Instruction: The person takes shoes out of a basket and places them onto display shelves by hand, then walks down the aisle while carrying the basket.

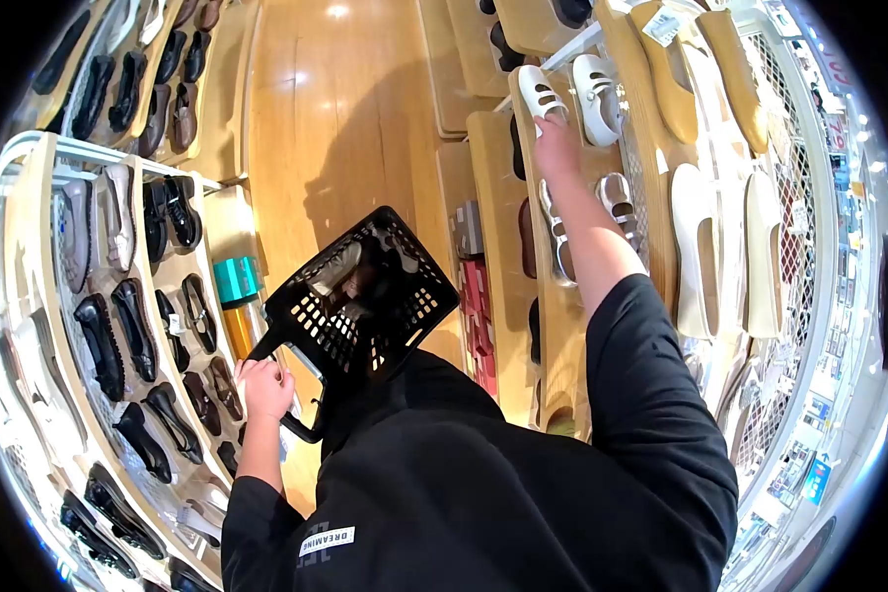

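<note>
My left hand (266, 388) is closed around the handle of a black shopping basket (432, 281), which hangs tilted in front of my body. Some shoes (340, 268) lie inside it, partly in shadow. On the right, my extended right hand (555, 143) grips the heel end of a white strappy shoe (540, 91) at the shelf; its fingertips are partly hidden. Beside that shoe is a matching white shoe (597, 99). A silvery strappy pair sits lower on the same shelf, and one shoe of it (617, 202) shows right of my forearm.
Tiered shelves of mostly dark shoes (133, 326) line my left side. Tan flats (735, 74) and cream flats (763, 257) stand on the right rack. A teal box (237, 280) and red boxes (476, 326) are low beside the wooden floor (335, 118) of the aisle.
</note>
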The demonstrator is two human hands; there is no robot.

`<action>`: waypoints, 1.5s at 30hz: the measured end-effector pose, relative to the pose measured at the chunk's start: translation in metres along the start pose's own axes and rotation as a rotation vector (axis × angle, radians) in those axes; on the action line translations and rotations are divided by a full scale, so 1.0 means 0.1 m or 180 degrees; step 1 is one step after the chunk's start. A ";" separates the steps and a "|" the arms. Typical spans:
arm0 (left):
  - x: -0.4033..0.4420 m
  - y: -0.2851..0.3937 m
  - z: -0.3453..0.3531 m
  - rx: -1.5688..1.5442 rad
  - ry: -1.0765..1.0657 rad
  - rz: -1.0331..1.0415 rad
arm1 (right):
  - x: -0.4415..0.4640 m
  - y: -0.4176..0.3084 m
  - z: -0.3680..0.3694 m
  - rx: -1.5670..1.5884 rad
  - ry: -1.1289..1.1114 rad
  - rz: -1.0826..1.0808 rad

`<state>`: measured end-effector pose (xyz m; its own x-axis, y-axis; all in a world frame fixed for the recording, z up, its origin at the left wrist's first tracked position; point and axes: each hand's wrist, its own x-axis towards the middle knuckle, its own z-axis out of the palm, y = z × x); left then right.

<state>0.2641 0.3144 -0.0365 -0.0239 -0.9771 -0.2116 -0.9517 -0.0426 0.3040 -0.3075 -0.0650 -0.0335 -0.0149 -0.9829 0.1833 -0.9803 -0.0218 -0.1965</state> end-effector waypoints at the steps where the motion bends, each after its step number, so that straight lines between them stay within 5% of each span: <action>1: -0.01 0.02 0.01 0.0002 -0.0011 -0.0025 | 0.04 0.05 0.07 -0.0052 0.0051 -0.0060; 5: -0.03 0.05 0.08 -0.0279 -0.0168 -0.0281 | 0.18 0.04 0.18 -0.0222 -0.0032 0.0043; 7: 0.00 0.10 0.02 0.0067 -0.0035 -0.0065 | 0.23 -0.08 0.13 -0.0134 -0.0298 0.0713; 14: 0.02 0.19 0.03 0.0030 0.0006 -0.0106 | 0.21 -0.14 0.16 -0.0513 -0.0679 0.0744; 20: 0.05 0.21 0.06 0.0066 0.0013 -0.0149 | 0.14 -0.30 -0.28 -0.0569 -0.0118 0.0286; 25: 0.15 0.30 0.01 0.0083 -0.0065 -0.0153 | 0.18 -0.04 -0.61 -0.0549 0.1145 0.1016; 32: 0.25 0.43 0.06 0.0049 0.0005 -0.0194 | 0.09 0.29 -0.64 -0.0662 0.0447 0.1620; 45: 0.27 0.53 0.20 0.0032 -0.0013 -0.0403 | -0.05 0.29 -0.64 -0.0488 0.0634 0.1684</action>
<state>0.2066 0.2897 -0.0447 0.0956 -0.9631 -0.2514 -0.9502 -0.1635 0.2652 -0.3481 -0.0489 0.0220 -0.5322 -0.7994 0.2788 -0.8466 0.5037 -0.1717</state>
